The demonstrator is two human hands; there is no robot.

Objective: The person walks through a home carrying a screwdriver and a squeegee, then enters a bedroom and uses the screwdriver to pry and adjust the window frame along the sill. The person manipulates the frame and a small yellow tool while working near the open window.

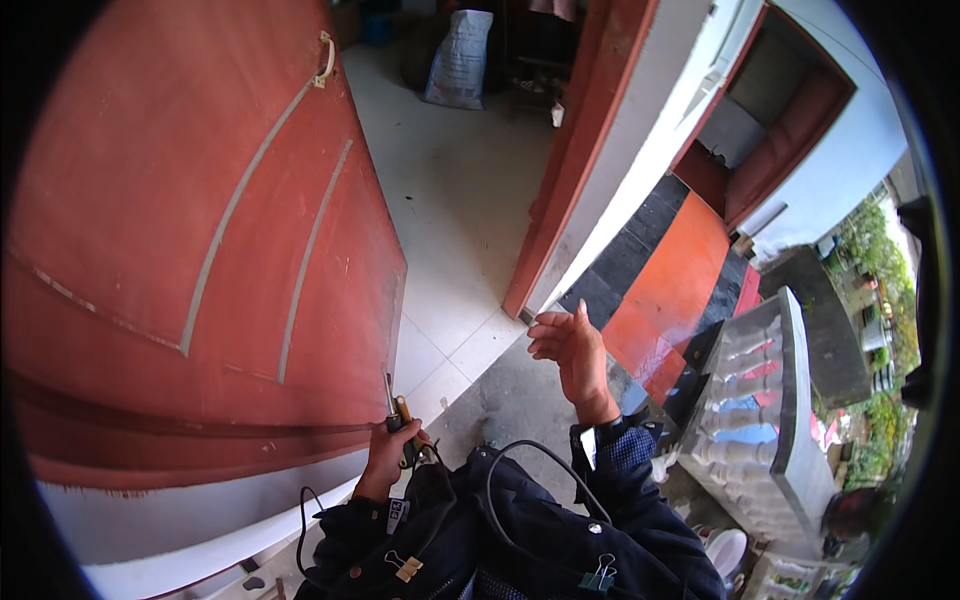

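Observation:
My left hand (384, 462) is closed around a screwdriver (390, 398), whose metal shaft points up. A second tool with a yellowish, dark-edged handle (403, 410) is bunched in the same grip; its kind I cannot make out. Just left of that hand is the red door (250, 250), swung open, with a pale pull handle (325, 60) near its upper edge. My right hand (575, 360) is raised with fingers apart and nothing in it. It hovers near the foot of the red door frame (545, 220), apart from it.
Through the doorway, a pale tiled floor (450, 210) leads to a standing white sack (459, 60). To the right run orange and black floor tiles (660, 270) toward another red doorway (790, 130). A white balustrade (750, 400) stands at lower right, with plants (870, 240) beyond.

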